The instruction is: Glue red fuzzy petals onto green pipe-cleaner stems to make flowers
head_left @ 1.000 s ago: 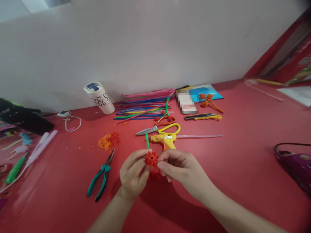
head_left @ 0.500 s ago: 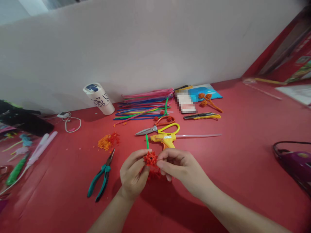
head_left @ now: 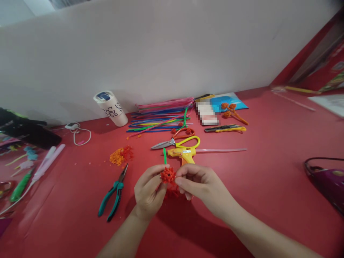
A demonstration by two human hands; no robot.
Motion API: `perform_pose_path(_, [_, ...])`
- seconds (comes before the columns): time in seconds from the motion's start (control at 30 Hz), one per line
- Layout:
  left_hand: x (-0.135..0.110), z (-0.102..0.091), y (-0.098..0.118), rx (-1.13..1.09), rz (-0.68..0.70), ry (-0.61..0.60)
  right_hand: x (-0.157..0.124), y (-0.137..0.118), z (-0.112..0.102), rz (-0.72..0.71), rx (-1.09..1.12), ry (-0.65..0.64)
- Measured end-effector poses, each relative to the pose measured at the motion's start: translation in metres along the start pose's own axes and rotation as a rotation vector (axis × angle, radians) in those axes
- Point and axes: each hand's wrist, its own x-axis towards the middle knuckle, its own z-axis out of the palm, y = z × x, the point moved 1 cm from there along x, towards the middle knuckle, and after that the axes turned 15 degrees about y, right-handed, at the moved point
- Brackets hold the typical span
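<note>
A red pipe-cleaner flower (head_left: 168, 175), spiky and with a dark centre, is pinched between the thumb and fingers of my left hand (head_left: 150, 190). On its right edge, the thumb and index fingertip of my right hand (head_left: 204, 184) are closed, gripping its outer petals. A green pipe-cleaner piece (head_left: 165, 156) sticks up behind my left fingers; whether it joins the flower is hidden. Red fluffy bits (head_left: 172, 193) lie on the table below my hands. Just beyond are a yellow glue gun (head_left: 184, 153) with a clear glue stick and a pair of scissors (head_left: 176, 143).
Teal-handled pliers (head_left: 114, 195) lie left of my hands, near a pile of orange and red trimmings (head_left: 120, 155). Pipe cleaners (head_left: 161, 114) and a white tumbler (head_left: 111, 109) stand along the wall. A utility knife (head_left: 225, 128) and orange pipe-cleaner flowers (head_left: 229, 109) are at back right.
The red flower has turned slightly, so its dark centre shows more. Both hands keep their hold, and the whole view has shifted a little.
</note>
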Motion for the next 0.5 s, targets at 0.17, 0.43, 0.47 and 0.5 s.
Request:
perform_pose_path(0.17, [0.0,0.0,0.001,-0.024,-0.013,0.009,0.0,0.002,0.0,-0.011,-0.001,-0.009])
perform_pose_path(0.43, [-0.008,0.001,0.0,-0.106,-0.257,0.052,0.014,0.0,-0.015,-0.238,-0.311,0.147])
perform_pose_path(0.47, [-0.01,0.002,0.0,-0.134,-0.312,0.083,0.021,0.001,-0.021,-0.321,-0.458,0.238])
perform_pose_path(0.5, [-0.011,0.002,0.001,-0.165,-0.386,0.119,0.029,0.002,-0.026,-0.395,-0.665,0.326])
